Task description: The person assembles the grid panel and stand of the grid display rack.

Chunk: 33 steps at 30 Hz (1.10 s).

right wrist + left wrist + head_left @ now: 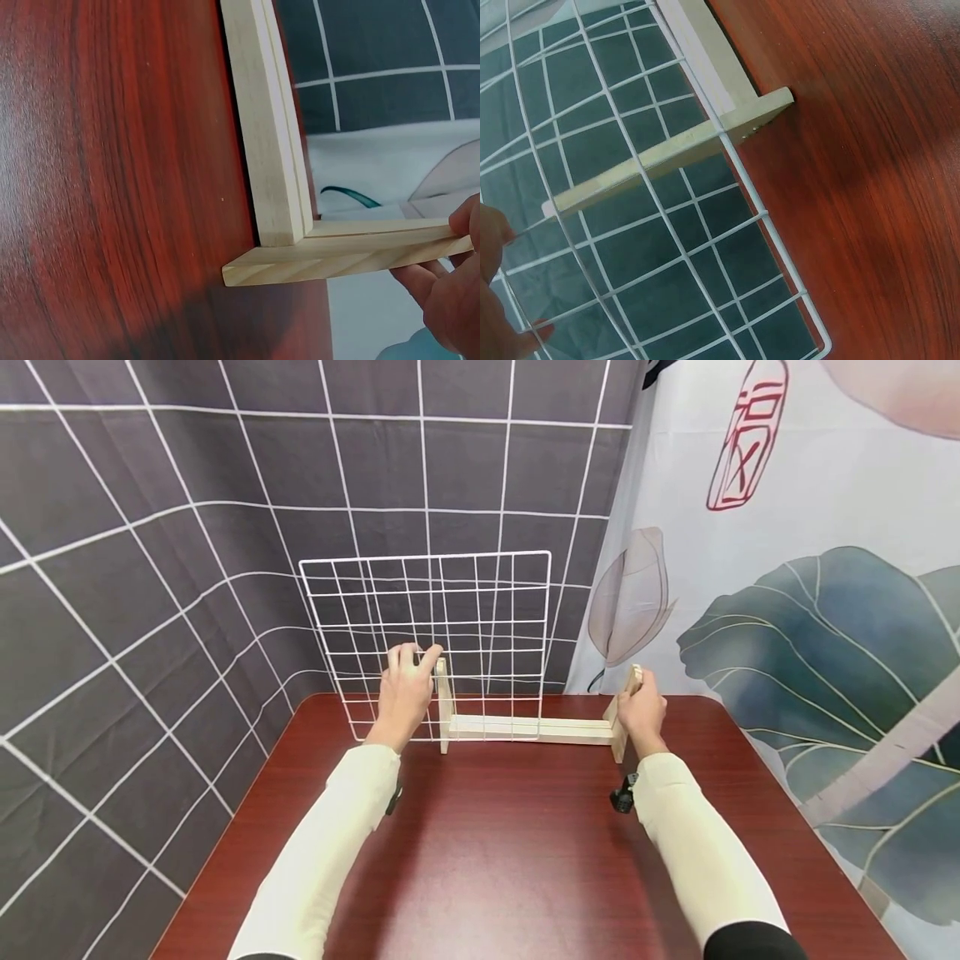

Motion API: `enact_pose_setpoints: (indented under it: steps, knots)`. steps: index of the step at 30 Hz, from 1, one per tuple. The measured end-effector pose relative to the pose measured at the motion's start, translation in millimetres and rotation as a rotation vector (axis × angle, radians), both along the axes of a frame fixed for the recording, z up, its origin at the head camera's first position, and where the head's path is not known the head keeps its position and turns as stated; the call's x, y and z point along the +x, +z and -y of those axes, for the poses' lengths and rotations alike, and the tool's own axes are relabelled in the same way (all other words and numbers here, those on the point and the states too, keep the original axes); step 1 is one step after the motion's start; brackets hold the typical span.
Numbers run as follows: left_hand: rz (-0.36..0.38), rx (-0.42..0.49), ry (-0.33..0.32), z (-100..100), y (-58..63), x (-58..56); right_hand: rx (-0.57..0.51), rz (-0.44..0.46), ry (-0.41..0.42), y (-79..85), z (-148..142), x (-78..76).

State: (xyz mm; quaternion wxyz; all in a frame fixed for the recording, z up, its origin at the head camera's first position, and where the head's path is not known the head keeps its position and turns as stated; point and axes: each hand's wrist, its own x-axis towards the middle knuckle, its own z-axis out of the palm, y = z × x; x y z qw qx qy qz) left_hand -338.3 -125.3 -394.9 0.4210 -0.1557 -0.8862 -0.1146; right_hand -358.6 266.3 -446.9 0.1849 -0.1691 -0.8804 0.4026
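My left hand (403,693) grips a white wire grid panel (478,622) by its wires. The panel (742,173) stands nearly upright, its lower right part overlapping a pale wooden stand in the head view. That stand has a long crossbar (570,732) between a left upright (445,702) and a right upright (619,727). With my right hand (642,710) I pinch the top of the right upright (352,255), thumb on one side and fingers on the other. In the left wrist view, the left upright (682,152) shows behind the wires.
A red-brown wooden table (487,843) carries the stand near its back edge. Behind hangs a dark grey cloth with a white grid (247,468). To the right is a white curtain (675,468) printed with large leaves. Small black cameras (624,793) sit at the wrists.
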Motion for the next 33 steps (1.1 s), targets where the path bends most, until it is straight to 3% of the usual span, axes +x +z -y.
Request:
enact_pose_setpoints:
  steps: [12,25,33]
  knots:
    - [-0.033,-0.016,-0.003,-4.9,11.9,-4.6,0.013,0.009,0.022,-1.2,5.8,0.2]
    - [-0.11,-0.074,-0.011,-34.0,59.7,-16.2,0.029,-0.001,0.022,-0.3,7.0,0.0]
    - [-0.102,-0.069,-0.01,-57.1,83.0,-23.1,0.038,-0.027,0.019,-6.1,6.5,-2.5]
